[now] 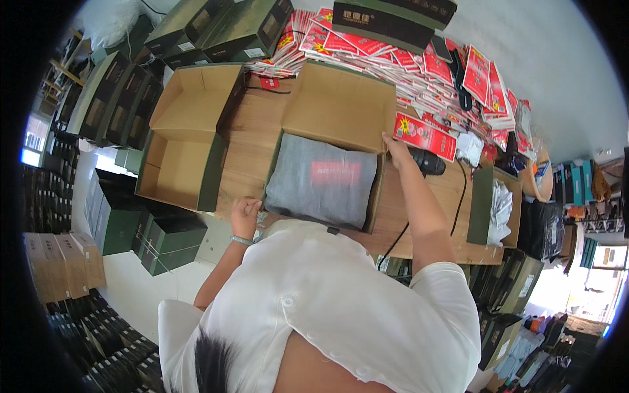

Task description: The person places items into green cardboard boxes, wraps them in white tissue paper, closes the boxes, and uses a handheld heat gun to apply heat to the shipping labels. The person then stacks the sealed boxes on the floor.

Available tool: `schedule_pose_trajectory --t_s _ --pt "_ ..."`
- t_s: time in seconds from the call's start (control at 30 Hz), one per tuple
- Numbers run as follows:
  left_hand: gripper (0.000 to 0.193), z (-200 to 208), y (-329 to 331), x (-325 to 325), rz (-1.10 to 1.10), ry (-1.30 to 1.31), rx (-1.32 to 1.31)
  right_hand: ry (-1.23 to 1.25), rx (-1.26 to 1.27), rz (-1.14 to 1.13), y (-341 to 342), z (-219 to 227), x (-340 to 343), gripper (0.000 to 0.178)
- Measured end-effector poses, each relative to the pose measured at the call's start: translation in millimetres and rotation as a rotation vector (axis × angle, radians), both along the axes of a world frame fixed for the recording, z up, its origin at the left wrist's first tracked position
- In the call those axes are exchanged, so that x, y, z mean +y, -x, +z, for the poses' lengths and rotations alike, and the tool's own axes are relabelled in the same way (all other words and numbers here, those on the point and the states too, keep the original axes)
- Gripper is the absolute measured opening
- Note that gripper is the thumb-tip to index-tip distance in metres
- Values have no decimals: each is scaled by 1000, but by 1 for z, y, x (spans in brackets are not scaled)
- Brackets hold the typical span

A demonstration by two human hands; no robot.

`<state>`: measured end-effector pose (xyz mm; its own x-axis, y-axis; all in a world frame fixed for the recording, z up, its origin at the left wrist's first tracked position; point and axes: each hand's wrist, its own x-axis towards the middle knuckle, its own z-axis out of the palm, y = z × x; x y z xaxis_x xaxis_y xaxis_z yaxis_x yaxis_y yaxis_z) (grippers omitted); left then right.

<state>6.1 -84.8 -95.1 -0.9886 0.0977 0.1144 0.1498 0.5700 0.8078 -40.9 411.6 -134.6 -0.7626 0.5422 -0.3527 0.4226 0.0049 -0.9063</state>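
Note:
An open dark green cardboard box (377,196) lies on the wooden table in front of me, with a grey cloth bag (314,190) bearing a red label filling it. My left hand (245,217) rests at the box's near left corner, fingers curled on something small that I cannot make out. My right hand (396,149) reaches to the far right corner of the box, by the raised lid (341,105), and holds a red printed card (424,136). A black handheld device (427,162) with a cable lies just right of that hand.
A second open box (180,141) stands empty to the left. Piles of red packets (419,65) cover the far side of the table. Closed green boxes (216,26) are stacked behind and on the floor at left. Another open box (495,206) with white bags sits at right.

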Motion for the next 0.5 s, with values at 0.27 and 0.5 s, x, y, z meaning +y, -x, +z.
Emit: schedule_pose_trajectory --t_s 0.27,0.5 --pt "11 4 -30 -18 124 -110 -44 170 61 -69 -2 7 -18 46" --pt "13 30 -47 -13 170 -130 -39 -161 281 218 -51 19 -17 52"
